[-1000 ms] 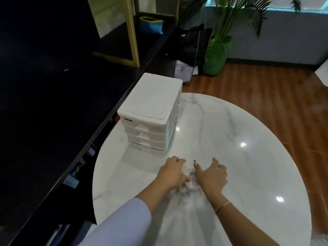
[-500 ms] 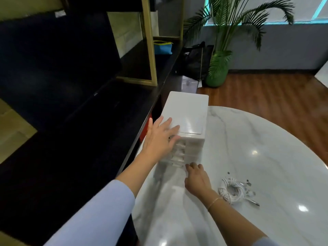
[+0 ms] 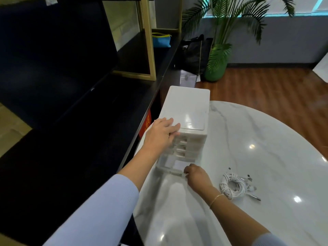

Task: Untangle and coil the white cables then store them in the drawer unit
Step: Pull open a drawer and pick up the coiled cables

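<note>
**Bottom drawer pulled out, coil waiting on the marble**

Everything here I place by the white drawer unit (image 3: 186, 121), which stands at the left edge of the round marble tabletop (image 3: 257, 135). Left of the unit runs a long black shelf (image 3: 92, 121), and far back on it, behind a gold frame (image 3: 149, 41), lies a blue pouch with a yellow zip (image 3: 161, 39).

My left hand (image 3: 160, 134) rests on the unit's near left top corner, fingers straight and together, laid flat over the lid edge and pressing down, curled round nothing. My pale blue sleeve (image 3: 99, 210) runs back from it toward me.

Below that hand, the unit's lowest drawer (image 3: 170, 167) stands pulled out toward me, its front clear of the drawers above. My right hand (image 3: 197, 176) is at the right end of that drawer front, fingers curled and pinching its edge; a thin gold bracelet (image 3: 216, 199) sits on the wrist.

Right of the unit and just right of my right hand, the white cables (image 3: 234, 185) lie on the tabletop wound into one loose coil, plug ends sticking out on its far and right sides, touched by neither hand.

Behind the unit, across the wooden floor (image 3: 266, 96), a palm stands in a green pot (image 3: 214, 71) beside a dark bag (image 3: 191, 54)
</note>
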Available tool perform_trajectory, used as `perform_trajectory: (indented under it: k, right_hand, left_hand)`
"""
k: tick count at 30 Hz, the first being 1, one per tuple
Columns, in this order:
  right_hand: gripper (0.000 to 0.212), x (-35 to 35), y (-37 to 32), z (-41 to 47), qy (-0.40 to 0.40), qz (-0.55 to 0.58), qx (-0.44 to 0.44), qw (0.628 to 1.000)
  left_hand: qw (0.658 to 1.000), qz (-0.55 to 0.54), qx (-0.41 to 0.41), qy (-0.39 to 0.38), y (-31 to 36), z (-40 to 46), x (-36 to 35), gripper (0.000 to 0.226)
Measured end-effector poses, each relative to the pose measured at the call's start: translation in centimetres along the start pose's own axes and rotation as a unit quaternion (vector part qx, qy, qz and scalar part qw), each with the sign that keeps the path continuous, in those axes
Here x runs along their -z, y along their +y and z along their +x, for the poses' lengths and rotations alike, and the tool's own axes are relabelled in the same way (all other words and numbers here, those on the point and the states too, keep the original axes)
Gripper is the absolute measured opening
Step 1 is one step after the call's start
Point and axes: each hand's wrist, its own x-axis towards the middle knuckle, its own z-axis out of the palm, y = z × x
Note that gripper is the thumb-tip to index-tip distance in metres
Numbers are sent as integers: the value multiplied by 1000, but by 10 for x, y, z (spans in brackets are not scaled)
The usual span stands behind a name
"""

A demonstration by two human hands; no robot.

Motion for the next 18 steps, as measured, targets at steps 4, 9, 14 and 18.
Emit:
perform_trajectory:
  k: [4, 9, 14, 18]
  right_hand:
    - [27, 1, -1, -9, -30, -12, 36, 999]
    - [26, 0, -11, -28, -108, -49, 81, 990]
    - [27, -3, -16, -43, -130, -44, 93, 986]
    - [24, -8, -18, -48, -160, -35, 90, 982]
  left_hand:
    - [1000, -2, -5, -12, 2, 0, 2, 20]
    - [1000, -13, 10, 0, 2, 0, 0, 20]
    - [998, -37, 44, -10, 1, -1, -3, 23]
    - [998, -39, 55, -12, 2, -1, -4, 24]
